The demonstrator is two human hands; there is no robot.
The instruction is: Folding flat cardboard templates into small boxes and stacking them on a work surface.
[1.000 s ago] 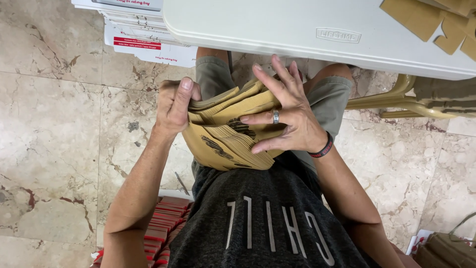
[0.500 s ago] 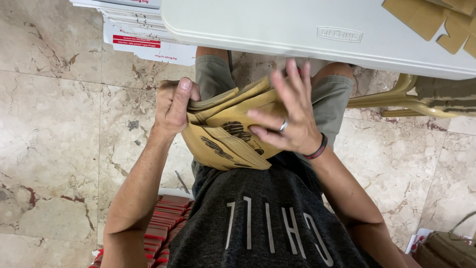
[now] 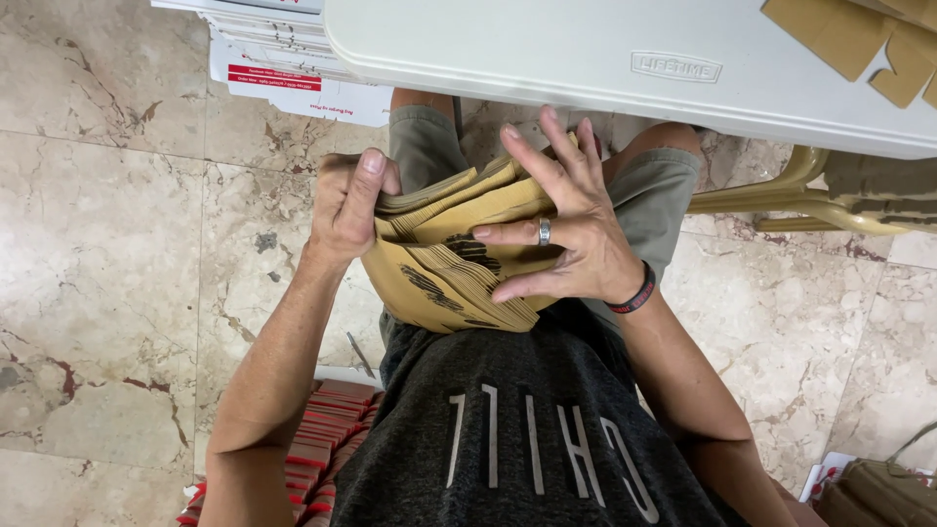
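Gripping one end of a fanned stack of brown paper bags [image 3: 444, 263] over the lap, the left hand [image 3: 346, 205] is closed tight, while the right hand [image 3: 571, 229] lies spread-fingered across its top, below the white table [image 3: 586, 59].

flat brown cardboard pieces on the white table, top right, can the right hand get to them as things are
Probably not straight away. The right hand lies spread on the stack of brown envelopes in the lap, below the white table, and the left hand grips the stack's end. The cardboard pieces lie uncovered on the tabletop.
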